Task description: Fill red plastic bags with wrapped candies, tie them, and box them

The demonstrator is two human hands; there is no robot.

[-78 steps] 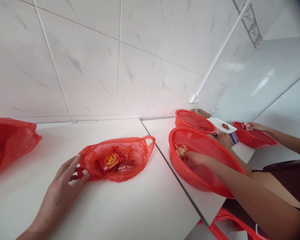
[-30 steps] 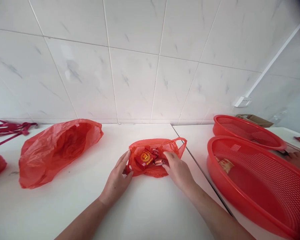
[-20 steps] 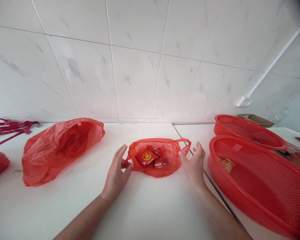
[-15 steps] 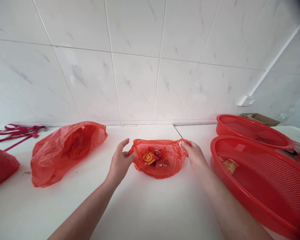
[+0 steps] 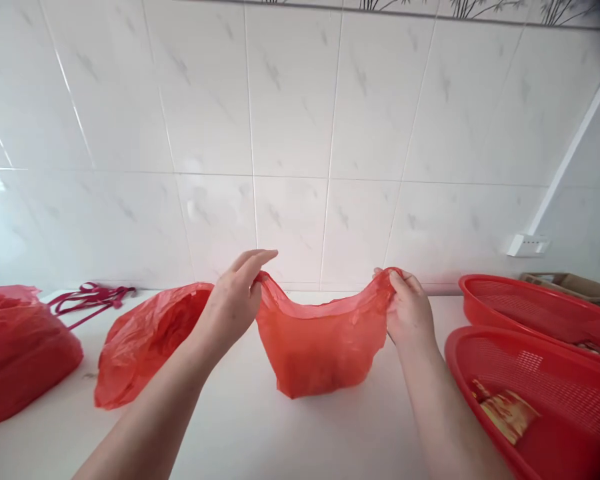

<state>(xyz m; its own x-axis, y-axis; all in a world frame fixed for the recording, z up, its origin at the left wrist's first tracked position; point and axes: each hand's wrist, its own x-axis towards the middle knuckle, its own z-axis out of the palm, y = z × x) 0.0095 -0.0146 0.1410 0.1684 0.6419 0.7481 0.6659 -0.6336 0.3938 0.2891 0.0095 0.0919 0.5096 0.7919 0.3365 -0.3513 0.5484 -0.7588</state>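
A thin red plastic bag [image 5: 320,353] hangs upright between my two hands, its mouth stretched wide. My left hand [image 5: 235,293] pinches its upper left corner, with some fingers stretched out toward the wall. At the upper right corner, my right hand [image 5: 410,307] is closed round the bunched rim. The bag's front wall hides what is inside; only a darker patch shows through near the bottom. To the left of my left hand lies another red plastic bag [image 5: 145,347], slack and with its mouth facing right.
Two red perforated baskets [image 5: 460,340] stand at the right, the nearer holding a gold-and-red packet [image 5: 510,413]. A cardboard box [image 5: 570,287] is behind them. At far left are a full-looking red bag [image 5: 25,360] and a purple-red strap [image 5: 93,297]. A tiled wall [image 5: 290,220] backs the white table.
Both hands have raised the bag's rim, so the bag stands taller and the red packets inside are hidden. My left hand now grips its corner. The view has tilted upward.
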